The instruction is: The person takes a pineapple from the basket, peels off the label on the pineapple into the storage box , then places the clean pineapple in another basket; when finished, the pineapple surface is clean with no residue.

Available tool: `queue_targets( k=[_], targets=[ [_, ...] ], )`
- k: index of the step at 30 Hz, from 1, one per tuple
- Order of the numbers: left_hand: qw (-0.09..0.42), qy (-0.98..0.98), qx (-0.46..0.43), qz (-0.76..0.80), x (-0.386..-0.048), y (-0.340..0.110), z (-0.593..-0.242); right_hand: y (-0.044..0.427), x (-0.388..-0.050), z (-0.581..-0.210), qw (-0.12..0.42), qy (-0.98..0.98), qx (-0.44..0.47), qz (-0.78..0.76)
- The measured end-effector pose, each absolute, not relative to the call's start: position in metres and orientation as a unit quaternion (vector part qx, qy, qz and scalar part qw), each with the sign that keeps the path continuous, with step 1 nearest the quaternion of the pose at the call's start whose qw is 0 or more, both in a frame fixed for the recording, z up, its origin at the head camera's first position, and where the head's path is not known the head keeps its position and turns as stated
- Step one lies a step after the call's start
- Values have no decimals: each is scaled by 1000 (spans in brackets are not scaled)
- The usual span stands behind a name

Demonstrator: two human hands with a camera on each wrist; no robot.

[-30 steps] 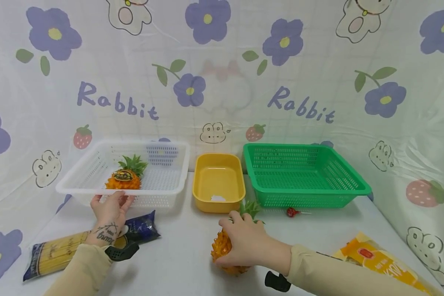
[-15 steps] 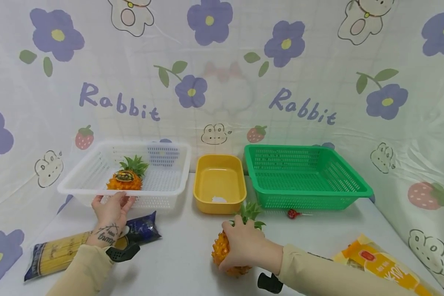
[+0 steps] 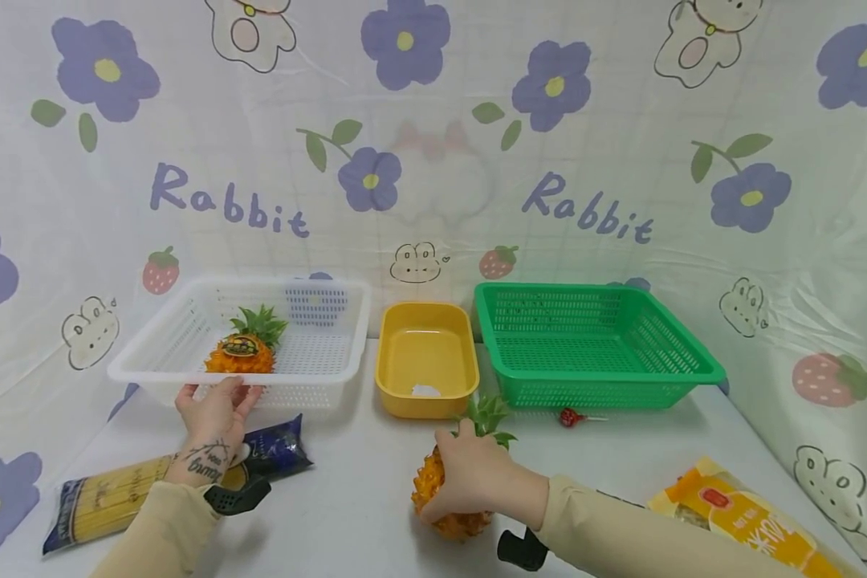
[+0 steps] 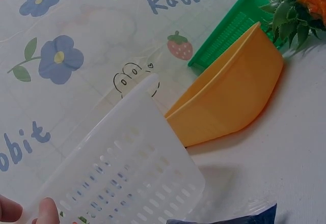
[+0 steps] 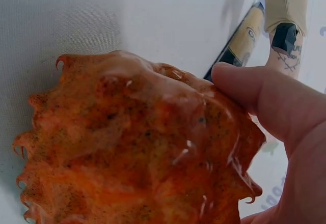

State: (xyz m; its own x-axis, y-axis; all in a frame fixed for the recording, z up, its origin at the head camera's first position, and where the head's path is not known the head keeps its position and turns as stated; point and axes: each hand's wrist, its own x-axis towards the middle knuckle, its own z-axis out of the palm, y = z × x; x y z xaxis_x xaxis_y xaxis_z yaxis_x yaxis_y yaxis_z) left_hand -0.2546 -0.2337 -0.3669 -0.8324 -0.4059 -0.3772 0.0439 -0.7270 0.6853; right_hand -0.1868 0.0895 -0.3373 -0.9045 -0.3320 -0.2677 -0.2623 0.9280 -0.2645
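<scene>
My left hand (image 3: 215,417) holds the front rim of the white basket (image 3: 318,377), fingers at the edge. Inside that basket lies a small orange spiky pineapple (image 3: 242,353) with green leaves and a dark label. My right hand (image 3: 480,478) grips a second pineapple (image 3: 428,486) at the middle front, its leaves toward the yellow tub (image 3: 428,405). Up close in the right wrist view, the thumb lies along the side of this pineapple (image 5: 142,142), which has a shiny wrap. Its far side is hidden by the hand.
A green basket (image 3: 607,376) stands back right, a red lollipop (image 3: 569,416) before it. A yellow-orange food bag (image 3: 744,514) lies front right, partly under the right sleeve. A pack of spaghetti (image 3: 119,498) lies beneath the left wrist. The tub holds a white scrap (image 3: 426,390).
My right wrist has shifted slightly to the left around the pineapple, and more of its leaves show. The left hand stays on the basket rim.
</scene>
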Motion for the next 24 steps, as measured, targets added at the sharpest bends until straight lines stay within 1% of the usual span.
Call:
queue_targets(
  k=[11, 16, 24],
  targets=[
    [122, -362, 251, -890, -252, -232, -368, 97, -188, -334, 176, 962, -148, -147],
    [123, -361, 252, -889, -253, -232, -369, 106, -184, -326, 183, 954, -172, -166],
    [124, -351, 261, -891, -254, -234, -368, 124, -172, -303, 196, 940, -223, -168]
  ],
)
